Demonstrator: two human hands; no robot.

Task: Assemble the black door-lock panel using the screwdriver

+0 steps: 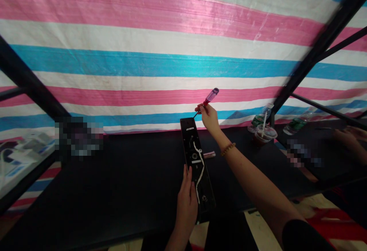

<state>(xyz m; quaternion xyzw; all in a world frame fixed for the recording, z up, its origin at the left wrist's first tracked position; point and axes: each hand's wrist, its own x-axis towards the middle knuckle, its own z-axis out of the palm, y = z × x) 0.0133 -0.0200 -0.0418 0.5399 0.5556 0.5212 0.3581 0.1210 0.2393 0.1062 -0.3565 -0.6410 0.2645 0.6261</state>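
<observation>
My left hand [186, 201] is shut around the near end of a long black lock plate [191, 140], which stands tilted up from the black table [137, 178]. A white cable [198, 170] runs along the plate's face. My right hand [208, 119] is raised above the plate's far end and pinches a screwdriver [210, 97] with a translucent purple and red handle. Its thin shaft points down and left, and its tip stays just above the plate's top edge. A beaded bracelet [228, 149] circles my right wrist.
A small pink object [209, 154] lies next to the plate. A plastic cup with a straw [265, 134] and plastic bottles [260, 119] stand at the table's far right. Another person's hand [348, 138] rests farther right. Black metal bars frame a striped tarpaulin [172, 67].
</observation>
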